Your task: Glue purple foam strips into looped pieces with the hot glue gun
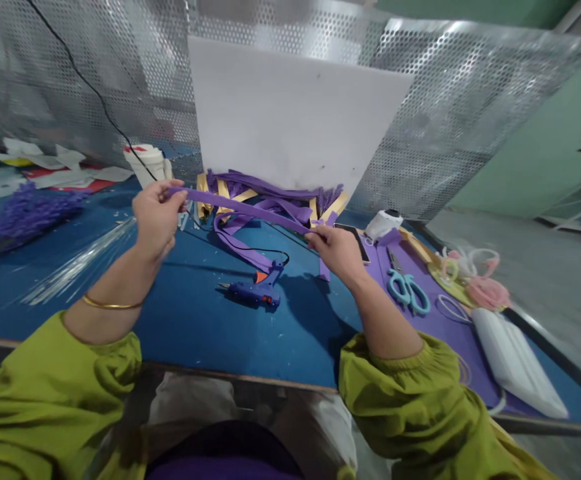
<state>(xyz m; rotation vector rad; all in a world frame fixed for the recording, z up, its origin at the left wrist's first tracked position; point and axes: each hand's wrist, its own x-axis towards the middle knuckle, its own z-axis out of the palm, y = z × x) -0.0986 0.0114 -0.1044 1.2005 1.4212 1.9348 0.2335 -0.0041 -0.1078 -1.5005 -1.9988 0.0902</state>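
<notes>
Between my two hands a narrow purple ribbon (243,208) is stretched taut above the table. My left hand (156,212) pinches its left end, and my right hand (338,248) pinches it farther right, where a short tail hangs down below the fingers. Under the ribbon, more purple strip (235,243) lies in loose loops on the blue surface. A blue glue gun (253,293) with an orange trigger rests on its side nearer to me, its nozzle toward the left.
Purple sprigs (35,213) and clear thin sticks (80,260) lie at left. A white cup (145,163) stands behind my left hand. Teal-handled scissors (408,290), a phone (353,240), pink coils (488,292) and a white block (518,360) are at right. A white board (295,113) leans behind.
</notes>
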